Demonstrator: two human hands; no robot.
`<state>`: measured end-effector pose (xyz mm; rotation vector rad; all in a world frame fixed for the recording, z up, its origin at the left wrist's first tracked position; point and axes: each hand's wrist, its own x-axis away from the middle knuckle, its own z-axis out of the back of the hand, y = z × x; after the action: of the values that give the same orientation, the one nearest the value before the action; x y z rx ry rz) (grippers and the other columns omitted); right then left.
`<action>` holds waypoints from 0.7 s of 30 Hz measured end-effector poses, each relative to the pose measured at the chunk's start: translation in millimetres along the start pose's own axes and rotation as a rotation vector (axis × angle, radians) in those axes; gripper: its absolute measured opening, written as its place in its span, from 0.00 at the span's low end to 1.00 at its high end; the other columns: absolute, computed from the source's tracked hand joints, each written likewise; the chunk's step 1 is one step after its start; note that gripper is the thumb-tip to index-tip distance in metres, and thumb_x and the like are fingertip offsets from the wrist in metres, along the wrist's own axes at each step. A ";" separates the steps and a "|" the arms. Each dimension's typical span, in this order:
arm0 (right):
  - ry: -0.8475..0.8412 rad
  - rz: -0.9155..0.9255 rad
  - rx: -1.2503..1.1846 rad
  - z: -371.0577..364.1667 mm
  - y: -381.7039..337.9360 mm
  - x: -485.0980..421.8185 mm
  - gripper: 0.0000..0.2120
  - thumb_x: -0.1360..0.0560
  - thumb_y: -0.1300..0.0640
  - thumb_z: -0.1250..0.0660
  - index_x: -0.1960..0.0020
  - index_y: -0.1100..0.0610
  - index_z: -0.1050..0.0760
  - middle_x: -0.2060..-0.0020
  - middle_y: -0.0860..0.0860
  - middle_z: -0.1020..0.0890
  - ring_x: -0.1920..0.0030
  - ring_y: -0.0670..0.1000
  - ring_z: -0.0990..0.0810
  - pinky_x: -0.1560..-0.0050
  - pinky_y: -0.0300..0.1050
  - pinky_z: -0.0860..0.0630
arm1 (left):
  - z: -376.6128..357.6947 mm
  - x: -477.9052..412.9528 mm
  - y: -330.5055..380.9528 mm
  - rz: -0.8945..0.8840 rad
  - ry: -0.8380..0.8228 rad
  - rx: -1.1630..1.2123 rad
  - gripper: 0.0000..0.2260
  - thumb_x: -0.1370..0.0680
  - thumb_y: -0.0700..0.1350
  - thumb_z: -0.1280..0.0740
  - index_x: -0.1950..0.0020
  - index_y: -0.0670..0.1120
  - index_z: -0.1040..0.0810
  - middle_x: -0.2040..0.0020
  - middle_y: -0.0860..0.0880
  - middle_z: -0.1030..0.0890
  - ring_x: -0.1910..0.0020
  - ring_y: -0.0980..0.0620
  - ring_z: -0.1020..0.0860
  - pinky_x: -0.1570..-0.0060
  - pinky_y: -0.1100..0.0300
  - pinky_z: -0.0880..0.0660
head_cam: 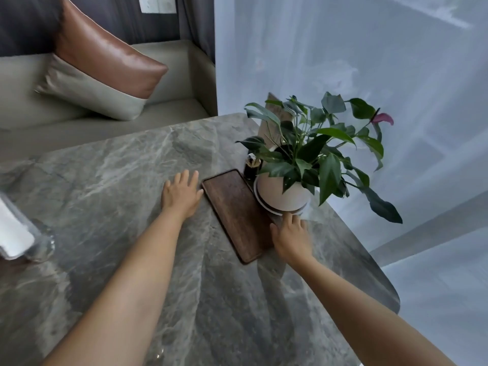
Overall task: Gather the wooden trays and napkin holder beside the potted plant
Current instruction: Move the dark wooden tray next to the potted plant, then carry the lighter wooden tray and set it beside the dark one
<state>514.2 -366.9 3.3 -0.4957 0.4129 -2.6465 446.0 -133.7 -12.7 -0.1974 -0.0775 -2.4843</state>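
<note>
A dark wooden tray (237, 213) lies flat on the grey marbled tabletop (118, 180), its long right edge just beside the saucer of the potted plant (306, 159), whose white round pot stands near the tabletop's far right edge. The left hand (182, 194) rests palm-down with fingers spread, its thumb side touching the tray's far left edge. The right hand (291, 237) lies at the tray's near right corner, fingers loosely extended and open, the fingertips close to the pot's saucer; whether the thumb presses the tray rim or only lies against it cannot be told. Neither hand holds anything. Between the tray's far end and the pot stands a small dark cylindrical container (252, 166), possibly a toothpick holder, though it is too small to identify surely. Behind the foliage an upright wooden board (274, 120) is partly hidden. At the left edge, well apart from the tray, sits a clear napkin holder (23, 236) containing white napkins. Beyond the tabletop are a grey sofa (169, 75) with a brown-and-grey cushion (100, 64), and a sheer curtain (343, 48).
</note>
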 end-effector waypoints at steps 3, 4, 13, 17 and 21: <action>0.056 0.095 0.097 4.6 -29.6 11.6 0.25 0.21 0.48 0.48 0.30 0.61 0.44 0.31 0.60 0.37 0.31 0.60 0.39 0.34 0.55 0.36 | 9.6 22.5 -18.7 -0.014 0.001 -0.045 0.26 0.18 0.54 0.53 0.22 0.47 0.54 0.20 0.46 0.53 0.21 0.47 0.52 0.25 0.48 0.49; 0.068 0.132 0.122 6.2 -41.5 15.7 0.27 0.21 0.47 0.49 0.27 0.61 0.47 0.28 0.59 0.40 0.29 0.60 0.42 0.31 0.55 0.39 | 13.5 30.4 -26.1 -0.015 0.012 -0.054 0.26 0.18 0.54 0.53 0.22 0.48 0.55 0.20 0.47 0.55 0.21 0.48 0.54 0.24 0.49 0.51; 0.118 0.421 0.215 -6.1 -165.5 73.0 0.34 0.21 0.43 0.53 0.26 0.58 0.67 0.25 0.58 0.63 0.24 0.56 0.64 0.25 0.54 0.59 | 60.0 114.3 -131.4 0.070 0.124 -0.046 0.27 0.18 0.54 0.54 0.22 0.48 0.59 0.20 0.49 0.59 0.21 0.51 0.58 0.24 0.49 0.59; 0.089 0.526 0.233 -24.6 -231.9 110.2 0.34 0.21 0.43 0.55 0.27 0.58 0.69 0.25 0.57 0.66 0.25 0.55 0.67 0.25 0.53 0.62 | 76.7 161.0 -197.4 0.136 0.161 -0.035 0.27 0.18 0.54 0.52 0.22 0.48 0.58 0.20 0.48 0.58 0.21 0.50 0.58 0.24 0.48 0.59; 0.059 0.638 0.244 -52.6 -298.3 152.0 0.34 0.21 0.42 0.55 0.27 0.57 0.70 0.25 0.56 0.67 0.25 0.54 0.68 0.26 0.53 0.64 | 80.0 215.4 -273.2 0.245 0.174 -0.034 0.28 0.18 0.54 0.51 0.22 0.48 0.58 0.20 0.48 0.58 0.21 0.51 0.58 0.24 0.48 0.59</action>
<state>262.0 -164.3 104.5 -0.1664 0.2106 -2.0551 121.0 -36.7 98.7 -0.0034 0.0592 -2.2484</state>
